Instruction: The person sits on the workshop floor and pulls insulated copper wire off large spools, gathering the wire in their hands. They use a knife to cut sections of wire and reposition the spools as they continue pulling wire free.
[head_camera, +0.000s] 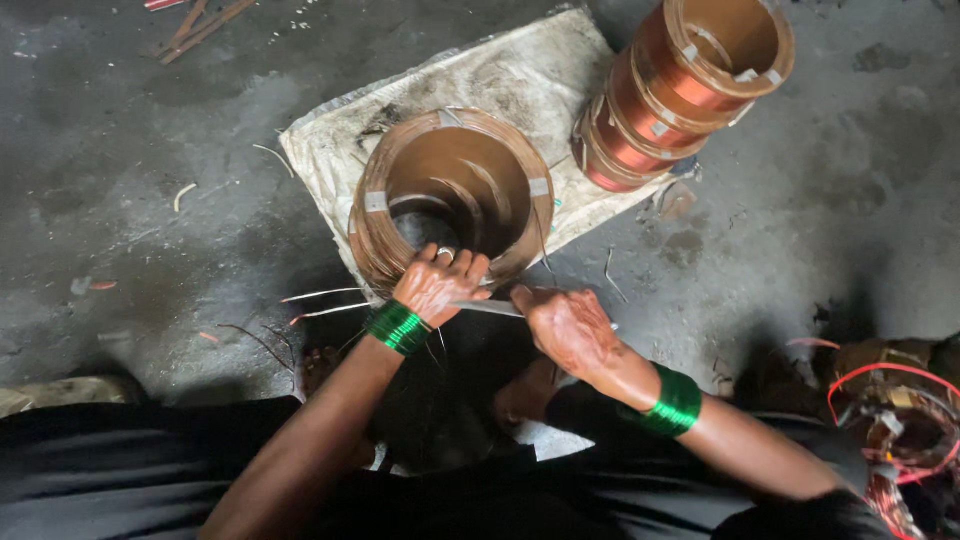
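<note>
Your left hand (437, 285) grips the near rim of the copper wire coil (450, 195) on the sack (520, 70). Your right hand (565, 325) grasps a thin blade (490, 308). The coil looks heavy and stiff; hold its taped edge.

Green bangles (398, 327) circle both wrists; a finger ring (446, 254); dark clothing (120, 470).
</note>
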